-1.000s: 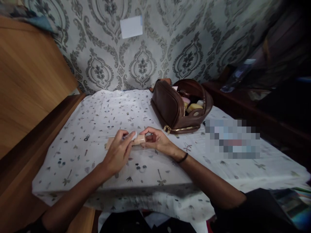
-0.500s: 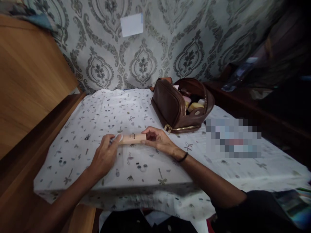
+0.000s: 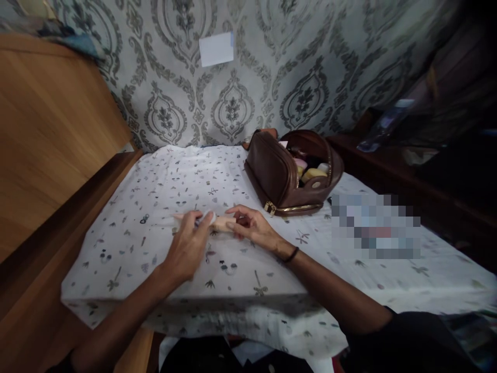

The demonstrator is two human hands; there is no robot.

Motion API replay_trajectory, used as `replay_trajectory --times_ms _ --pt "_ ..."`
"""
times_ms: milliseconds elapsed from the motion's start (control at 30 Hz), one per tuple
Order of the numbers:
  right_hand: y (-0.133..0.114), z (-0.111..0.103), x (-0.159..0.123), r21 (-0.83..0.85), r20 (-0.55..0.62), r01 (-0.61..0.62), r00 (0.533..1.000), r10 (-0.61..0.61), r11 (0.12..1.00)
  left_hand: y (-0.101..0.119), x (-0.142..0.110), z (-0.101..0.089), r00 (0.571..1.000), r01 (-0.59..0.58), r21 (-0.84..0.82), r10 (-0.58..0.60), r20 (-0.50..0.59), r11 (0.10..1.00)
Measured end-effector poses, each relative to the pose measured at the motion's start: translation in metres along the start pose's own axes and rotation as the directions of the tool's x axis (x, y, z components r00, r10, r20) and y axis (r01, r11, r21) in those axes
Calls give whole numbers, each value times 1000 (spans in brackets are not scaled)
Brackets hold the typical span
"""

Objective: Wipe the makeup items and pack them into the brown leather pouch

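A peach-coloured cosmetic tube (image 3: 223, 224) is held sideways just above the patterned white cloth. My right hand (image 3: 252, 226) pinches its right end between thumb and fingers; a dark band circles that wrist. Around the tube's middle, my left hand (image 3: 189, 243) is closed, pressing a small white pad-like piece (image 3: 208, 217) against it with the thumb. A paler, blurred tip (image 3: 177, 216) of the tube shows beyond the left fingers. The exact material of the white piece cannot be made out.
A brown cosmetic bag (image 3: 279, 173) stands unzipped behind my right hand, with yellow and pink items inside. A pixelated item (image 3: 375, 225) lies on the cloth (image 3: 155, 280) at right. Wooden furniture (image 3: 54, 103) borders the left; a clear bottle (image 3: 384, 124) is at back right.
My left hand has slid right along the tube with the white piece, uncovering the tube's left end. My right hand keeps its hold. The view has shifted slightly.
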State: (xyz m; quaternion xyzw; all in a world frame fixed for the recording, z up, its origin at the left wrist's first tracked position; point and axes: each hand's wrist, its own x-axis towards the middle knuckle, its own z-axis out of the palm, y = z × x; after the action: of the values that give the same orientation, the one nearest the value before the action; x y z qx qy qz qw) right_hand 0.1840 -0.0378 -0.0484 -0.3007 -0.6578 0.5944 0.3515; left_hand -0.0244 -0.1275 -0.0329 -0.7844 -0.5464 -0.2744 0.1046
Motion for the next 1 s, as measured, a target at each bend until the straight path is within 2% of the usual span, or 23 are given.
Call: replay_trajectory --times_ms 133,233,333,500,633,800,1000 --pt "-1 -1 -1 -110 9 -2 1000 3 994 23 3 15 989 -142 35 144 -35 989" --pt "0 -2 -1 -144 10 -9 1000 10 990 19 2 18 985 -159 87 165 -57 983" --pt "1 -2 0 -122 21 -21 1000 24 992 -3 0 12 994 -87 120 94 -55 989" --pt "1 -2 2 -105 14 -51 998 53 993 -44 0 -4 993 117 161 -116 -15 980" --pt "3 -2 4 -70 -3 -75 997 75 995 -56 6 -7 977 210 111 -211 1 971" --pt "8 -2 3 -84 -15 -92 996 91 992 -38 14 4 984 159 43 -162 75 986" --pt "7 -1 2 -113 -4 -37 999 37 993 9 16 16 986 -48 5 47 158 999"
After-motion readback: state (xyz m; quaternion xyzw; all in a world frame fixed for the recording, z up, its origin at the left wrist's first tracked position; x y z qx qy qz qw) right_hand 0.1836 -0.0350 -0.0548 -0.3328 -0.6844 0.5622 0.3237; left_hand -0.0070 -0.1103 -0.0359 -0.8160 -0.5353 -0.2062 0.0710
